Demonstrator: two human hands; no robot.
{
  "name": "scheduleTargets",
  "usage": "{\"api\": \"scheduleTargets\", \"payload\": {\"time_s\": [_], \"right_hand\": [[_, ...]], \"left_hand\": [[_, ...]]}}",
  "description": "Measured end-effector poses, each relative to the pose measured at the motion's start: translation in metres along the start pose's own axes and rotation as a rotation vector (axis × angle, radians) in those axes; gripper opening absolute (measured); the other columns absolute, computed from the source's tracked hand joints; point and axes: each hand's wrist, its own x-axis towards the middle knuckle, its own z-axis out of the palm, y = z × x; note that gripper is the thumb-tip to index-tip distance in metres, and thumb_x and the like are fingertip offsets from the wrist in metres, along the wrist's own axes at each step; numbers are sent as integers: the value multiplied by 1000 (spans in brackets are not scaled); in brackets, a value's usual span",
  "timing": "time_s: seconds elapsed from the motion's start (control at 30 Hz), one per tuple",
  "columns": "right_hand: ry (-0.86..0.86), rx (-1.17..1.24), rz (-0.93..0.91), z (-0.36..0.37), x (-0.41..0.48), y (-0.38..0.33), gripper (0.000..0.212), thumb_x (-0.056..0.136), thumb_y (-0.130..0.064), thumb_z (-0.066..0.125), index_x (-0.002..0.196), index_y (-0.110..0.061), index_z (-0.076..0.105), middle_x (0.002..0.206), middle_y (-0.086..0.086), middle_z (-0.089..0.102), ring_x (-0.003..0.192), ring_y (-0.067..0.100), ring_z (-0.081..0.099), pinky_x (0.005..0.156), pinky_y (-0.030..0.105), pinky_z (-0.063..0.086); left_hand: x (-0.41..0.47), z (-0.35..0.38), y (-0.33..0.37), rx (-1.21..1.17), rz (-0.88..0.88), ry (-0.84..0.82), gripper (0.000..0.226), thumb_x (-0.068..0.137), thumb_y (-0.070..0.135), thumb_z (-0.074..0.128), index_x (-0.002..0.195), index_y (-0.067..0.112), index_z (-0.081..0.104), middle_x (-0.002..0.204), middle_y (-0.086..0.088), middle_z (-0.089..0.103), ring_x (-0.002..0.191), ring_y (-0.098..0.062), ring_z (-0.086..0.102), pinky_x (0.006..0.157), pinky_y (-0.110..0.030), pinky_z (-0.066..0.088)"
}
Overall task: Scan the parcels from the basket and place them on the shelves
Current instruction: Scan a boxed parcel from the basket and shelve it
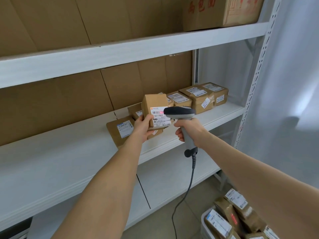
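Note:
My left hand [141, 127] grips a small brown cardboard parcel [155, 105] by its lower left corner and holds it upright above the middle shelf [69, 152]. Its white label faces me, with a red scan line on the barcode. My right hand [189, 129] grips the grey handle of a barcode scanner [180, 112], whose dark head points at that label from the right. The scanner's cable hangs down toward the floor. At the bottom right a white basket [204, 225] holds several labelled brown parcels [233, 214], partly hidden by my right forearm.
Several brown parcels [198, 96] sit in a row at the right of the middle shelf, and flatter ones [120, 130] lie under my left hand. A large carton [222, 11] stands on the top shelf. Cardboard lines the back. A white upright post [259, 75] bounds the rack's right side.

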Motion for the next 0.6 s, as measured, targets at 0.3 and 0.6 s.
{"api": "scheduleTargets", "payload": {"time_s": [0.3,0.6], "right_hand": [[11,-16,-15,15,2,-12,9,86,-12,64,91,-7,59,65,9,60,52,16,54,50,23,51],[-46,-44,-5,31,7,-25,9,86,-14,65,91,-10,57,66,8,59,55,16,55,56,27,53]], "left_hand": [[9,-15,5,-44,4,-4,45,92,22,59,135,16,47,122,-9,64,94,-20,64,83,-38,55],[16,-40,18,-64,5,60,47,92,22,59,137,16,46,128,-8,61,107,-24,59,97,-46,46]]}}
